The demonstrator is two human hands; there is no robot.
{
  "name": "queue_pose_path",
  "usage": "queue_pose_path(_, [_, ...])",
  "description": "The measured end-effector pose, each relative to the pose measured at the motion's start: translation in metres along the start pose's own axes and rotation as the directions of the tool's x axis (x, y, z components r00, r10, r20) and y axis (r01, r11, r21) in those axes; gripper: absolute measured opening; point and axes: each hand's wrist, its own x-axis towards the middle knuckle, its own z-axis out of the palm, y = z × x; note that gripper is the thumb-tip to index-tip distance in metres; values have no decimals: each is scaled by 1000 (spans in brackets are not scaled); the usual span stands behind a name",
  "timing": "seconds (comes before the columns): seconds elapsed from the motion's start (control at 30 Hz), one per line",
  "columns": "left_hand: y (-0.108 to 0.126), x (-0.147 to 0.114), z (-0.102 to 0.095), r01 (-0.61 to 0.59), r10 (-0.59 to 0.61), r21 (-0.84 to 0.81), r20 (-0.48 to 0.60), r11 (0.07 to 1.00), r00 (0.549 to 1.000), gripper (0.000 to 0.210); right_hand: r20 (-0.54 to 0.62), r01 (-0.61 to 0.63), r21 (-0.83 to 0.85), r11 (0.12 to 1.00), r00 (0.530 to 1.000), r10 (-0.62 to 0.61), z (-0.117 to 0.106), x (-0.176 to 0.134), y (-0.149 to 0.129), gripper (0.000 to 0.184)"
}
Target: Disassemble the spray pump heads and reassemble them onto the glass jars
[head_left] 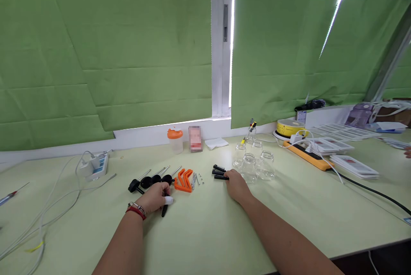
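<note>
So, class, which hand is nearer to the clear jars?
Right. The right hand is just left of the clear jars, touching black pieces; the left hand is farther left, beyond the orange parts.

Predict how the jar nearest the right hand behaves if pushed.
The jar may knock the other jars, which stand close beside it. Its rounded body could roll if tipped. The clear walls look rigid, possibly fragile; can't tell glass from plastic.

glossy transparent jars (248, 168), matt cloth-like blinds (144, 39), shiny metal rods (194, 180), smooth plastic brackets (183, 188)
</note>
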Motion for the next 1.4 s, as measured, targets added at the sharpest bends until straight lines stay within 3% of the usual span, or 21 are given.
queue_pose_path(0.2, [-7,0,-5,6,-6,25,-18,1000,1000,19,21,5,-9,1000,1000,-5,-1,-1,0,22])
queue_pose_path(0.4, [-9,2,-13,-69,82,139,-85,988,993,16,31,15,-9,1000,999,-15,0,-1,0,22])
queue_pose_path(0.77, [-11,3,-15,-91,134,242,-167,966,977,13,49,30,7,1000,998,-31,-1,-1,0,21])
queue_pose_path(1.03, [20,1,2,-179,292,311,-369,933,882,24,135,82,97,992,986,-95,-4,-6,-9,20])
queue_pose_path(1.13, [38,1,21,-268,371,317,-331,910,868,17,189,132,170,977,968,-164,-6,-10,-14,19])
queue_pose_path(1.2, [47,1,36,-354,436,317,-243,880,866,14,232,164,250,954,947,-224,-7,-13,-18,18])
queue_pose_path(1.3, [56,1,56,-497,536,295,-64,816,842,36,300,168,368,915,910,-287,-6,-17,-23,15])
queue_pose_path(1.4, [61,-1,69,-548,571,323,28,772,820,34,359,164,432,887,870,-337,-4,-19,-25,13])
